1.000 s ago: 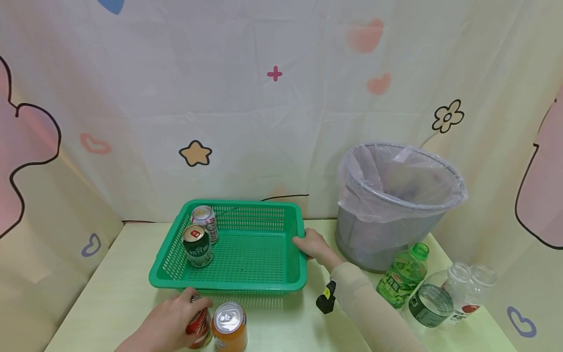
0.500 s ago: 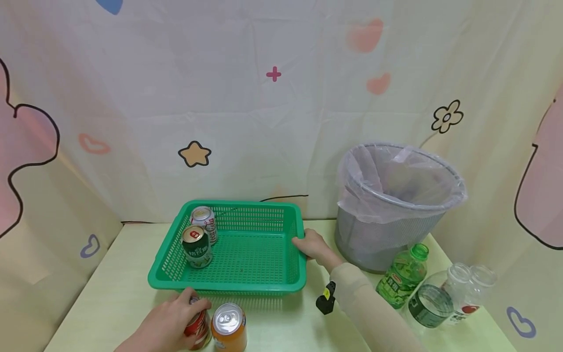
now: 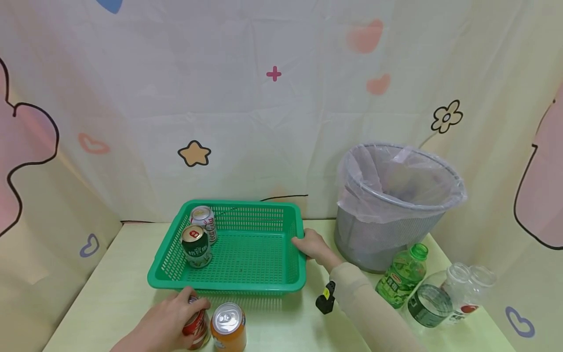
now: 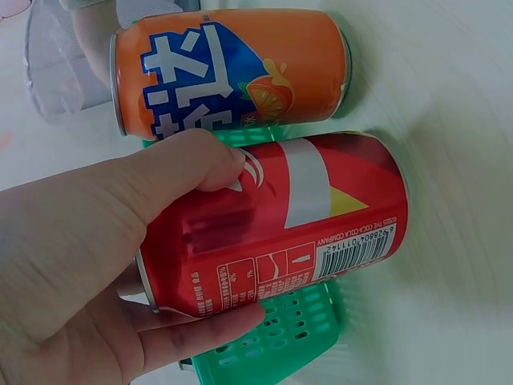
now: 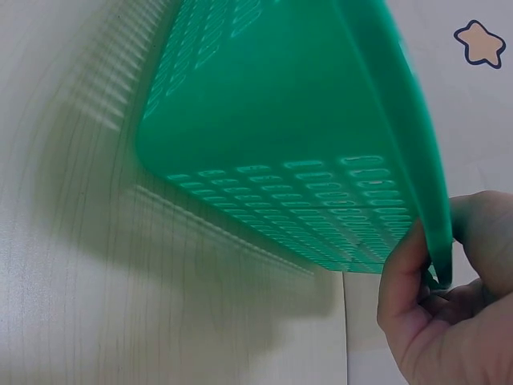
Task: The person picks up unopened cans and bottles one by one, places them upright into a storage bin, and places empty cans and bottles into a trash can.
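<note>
My left hand (image 3: 164, 318) grips a red Coca-Cola can (image 4: 280, 224) near its top, thumb on one side and fingers on the other. Close beside it stands an orange soda can (image 3: 229, 328), upright on the table. Behind them is a green plastic basket (image 3: 250, 287), whose right rim my right hand (image 3: 312, 244) grips; in the right wrist view the fingers (image 5: 401, 281) curl round that rim. Inside the basket, at the left, a dark green can (image 3: 196, 249) stands in front of a silver Coca-Cola can (image 3: 204, 220).
A mesh waste bin (image 3: 369, 244) lined with a pale plastic bag stands at the back right. In front of it are a green plastic bottle (image 3: 402, 278) and clear bottles (image 3: 431, 303). A patterned curtain (image 3: 264, 122) hangs behind the table (image 3: 114, 274).
</note>
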The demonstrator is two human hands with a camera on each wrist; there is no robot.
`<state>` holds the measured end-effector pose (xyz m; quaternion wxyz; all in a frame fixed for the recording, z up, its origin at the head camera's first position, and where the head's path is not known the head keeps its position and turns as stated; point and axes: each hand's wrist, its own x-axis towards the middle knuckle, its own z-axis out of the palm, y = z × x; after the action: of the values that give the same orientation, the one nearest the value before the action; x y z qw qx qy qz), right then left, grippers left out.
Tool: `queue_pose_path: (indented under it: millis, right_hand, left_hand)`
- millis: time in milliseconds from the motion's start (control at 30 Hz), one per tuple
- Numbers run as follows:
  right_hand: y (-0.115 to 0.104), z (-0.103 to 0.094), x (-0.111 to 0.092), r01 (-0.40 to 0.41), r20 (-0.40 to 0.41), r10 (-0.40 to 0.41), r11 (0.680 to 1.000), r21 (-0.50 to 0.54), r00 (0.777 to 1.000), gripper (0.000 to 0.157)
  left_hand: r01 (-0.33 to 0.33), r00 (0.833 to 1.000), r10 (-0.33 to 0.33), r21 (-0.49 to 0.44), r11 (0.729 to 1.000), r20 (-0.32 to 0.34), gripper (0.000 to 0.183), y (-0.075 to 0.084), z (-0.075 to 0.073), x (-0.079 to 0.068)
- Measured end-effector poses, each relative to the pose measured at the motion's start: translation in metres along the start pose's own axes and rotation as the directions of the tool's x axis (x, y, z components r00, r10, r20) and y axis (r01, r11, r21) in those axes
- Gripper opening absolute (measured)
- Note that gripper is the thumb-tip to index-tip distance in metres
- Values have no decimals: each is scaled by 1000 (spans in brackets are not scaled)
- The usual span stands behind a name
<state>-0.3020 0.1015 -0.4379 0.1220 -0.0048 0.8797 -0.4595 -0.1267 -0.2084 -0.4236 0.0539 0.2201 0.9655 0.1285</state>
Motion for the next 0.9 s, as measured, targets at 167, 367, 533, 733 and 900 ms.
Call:
queue_pose_path:
  millis: [167,367,533,733,900]
  right_hand:
    - [1,0,2,2,2,-2,1000,4,1000,28]
    - [0,1,1,4,-1,-4,1000,0,1000,27]
    - [-2,0,0,3,0,-3,1000,2,1000,27]
    - [0,0,1,1,-4,-1,1000,-9,1000,27]
    - [0,-1,-1,-3,-6,3,1000,-1,1000,27]
  left_hand:
    - [-24,1000,24,3,1000,-1,46,-1,-2,0]
    - [-29,999,29,-11,1000,13,46,-2,-7,-1]
    - [-53,999,53,-7,999,2,46,0,-11,-4]
    - [-66,997,67,27,997,-27,45,0,-15,-9]
    - [-36,999,36,6,999,-12,47,1,-19,-12]
